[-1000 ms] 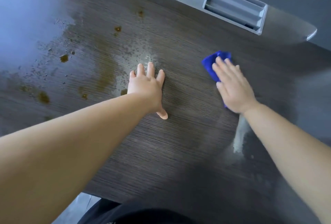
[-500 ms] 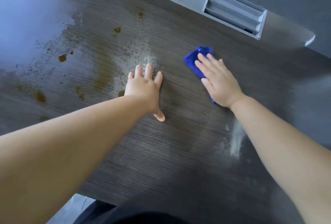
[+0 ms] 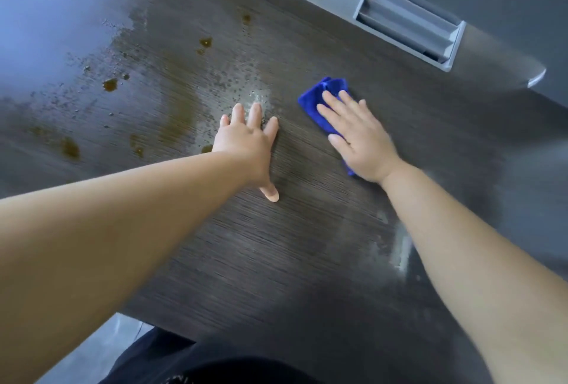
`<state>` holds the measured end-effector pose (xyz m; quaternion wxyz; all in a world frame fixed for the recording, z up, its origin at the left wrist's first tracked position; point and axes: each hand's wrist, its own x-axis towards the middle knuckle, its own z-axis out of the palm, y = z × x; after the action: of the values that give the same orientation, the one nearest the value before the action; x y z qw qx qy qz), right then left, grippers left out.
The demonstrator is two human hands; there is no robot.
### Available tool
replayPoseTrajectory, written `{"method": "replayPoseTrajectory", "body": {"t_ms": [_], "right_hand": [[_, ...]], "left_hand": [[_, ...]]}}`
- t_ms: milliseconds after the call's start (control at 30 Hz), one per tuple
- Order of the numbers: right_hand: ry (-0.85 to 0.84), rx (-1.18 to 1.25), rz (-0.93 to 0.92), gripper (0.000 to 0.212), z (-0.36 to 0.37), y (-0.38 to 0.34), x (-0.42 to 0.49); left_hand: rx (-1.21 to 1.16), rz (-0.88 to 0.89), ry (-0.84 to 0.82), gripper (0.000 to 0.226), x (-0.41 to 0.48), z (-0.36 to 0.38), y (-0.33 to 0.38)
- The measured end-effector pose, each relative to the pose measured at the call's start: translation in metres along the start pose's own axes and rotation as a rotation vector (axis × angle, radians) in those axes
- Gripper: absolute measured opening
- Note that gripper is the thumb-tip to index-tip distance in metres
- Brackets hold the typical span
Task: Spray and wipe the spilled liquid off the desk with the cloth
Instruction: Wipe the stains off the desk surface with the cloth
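My right hand [image 3: 358,135] lies flat on a folded blue cloth [image 3: 319,95], pressing it onto the dark wood-grain desk [image 3: 276,245]; most of the cloth is hidden under the palm. My left hand [image 3: 249,141] rests flat on the desk just left of it, fingers spread, holding nothing. Brown spilled liquid [image 3: 181,113] is smeared and dotted across the desk left of my left hand, with fine spray droplets [image 3: 242,88] around my fingertips. No spray bottle is in view.
A grey divided tray [image 3: 381,9] is set at the desk's far right. A pale wet streak [image 3: 401,248] shows beside my right forearm. The desk's near edge [image 3: 159,319] runs above my dark clothing, and its rounded far-right corner [image 3: 536,78] drops off.
My right hand has slid the blue cloth leftward, closer to my left hand and the spill. The left hand has stayed planted in place.
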<state>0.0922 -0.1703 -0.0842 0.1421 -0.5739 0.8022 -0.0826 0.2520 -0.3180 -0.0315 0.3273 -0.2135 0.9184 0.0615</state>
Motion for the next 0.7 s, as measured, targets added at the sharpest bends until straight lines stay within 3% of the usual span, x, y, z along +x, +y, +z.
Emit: {"method": "replayPoseTrajectory", "body": {"t_ms": [67, 233, 300, 433, 500, 567, 700], "right_hand": [[0.036, -0.004, 0.168, 0.056, -0.009, 0.027, -0.008], [0.229, 0.04, 0.935, 0.057, -0.013, 0.003, 0.064], [0.189, 0.033, 0.863, 0.06, -0.008, -0.023, 0.09], [-0.005, -0.057, 0.175, 0.058, -0.004, -0.029, 0.065], [-0.045, -0.047, 0.031, 0.056, -0.014, -0.001, 0.05], [-0.013, -0.071, 0.189, 0.054, -0.021, 0.02, 0.058], [0.134, -0.026, 0.725, 0.056, -0.02, -0.001, 0.112]], "left_hand": [[-0.002, 0.008, 0.001, 0.132, 0.0, 0.001, 0.0], [-0.001, 0.009, -0.003, 0.132, 0.001, 0.001, -0.002], [-0.016, 0.004, 0.007, 0.131, 0.0, 0.001, -0.003], [-0.03, 0.012, 0.017, 0.13, -0.002, 0.002, -0.004], [-0.02, 0.014, 0.008, 0.131, -0.001, 0.002, -0.003], [-0.018, 0.025, 0.0, 0.134, -0.001, 0.002, -0.004], [-0.021, 0.02, 0.005, 0.135, 0.002, 0.004, -0.005]]}}
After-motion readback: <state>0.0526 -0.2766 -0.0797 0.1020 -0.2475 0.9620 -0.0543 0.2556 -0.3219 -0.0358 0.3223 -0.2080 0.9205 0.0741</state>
